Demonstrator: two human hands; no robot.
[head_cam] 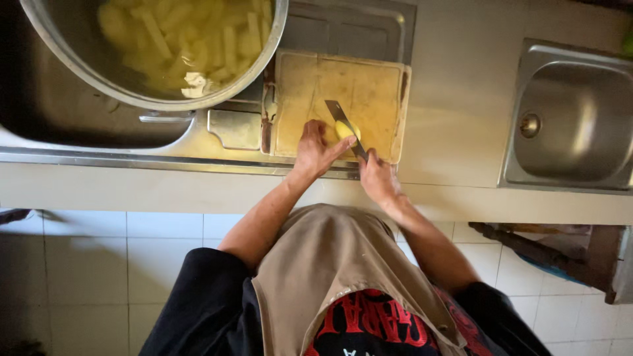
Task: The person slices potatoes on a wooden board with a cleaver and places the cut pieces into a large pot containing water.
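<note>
Potato cutting is under way at the worn cutting board (369, 82). Left hand (315, 150) is pressing down on a peeled yellow potato piece (344, 129), fingers (339, 146) curled over its near side and pinning it to the board. Right hand (377, 177) is gripping the handle of a knife (343, 122), fingers clenched round it; the blade is running away from that hand, across the potato and out past the left fingertips, its edge looking set into the piece. How deep it sits I cannot tell from here.

Beyond the fingers and off to the left, a big steel pot (260, 62) is sitting over the sink (79, 125), holding water and a heap of pale potato sticks (191, 39). A second, smaller steel basin (573, 118) is lying well off to the right of the knife hand, set into the table (455, 86). The person is wearing a tan apron (330, 264) over a dark shirt.

Judgement: this is the slicing step, partway through one piece, with much of the batch already in the pot. The next move is calling for a steady downward press of the blade, with the left fingertips kept tucked back from the edge, since they are lying just beside it.
</note>
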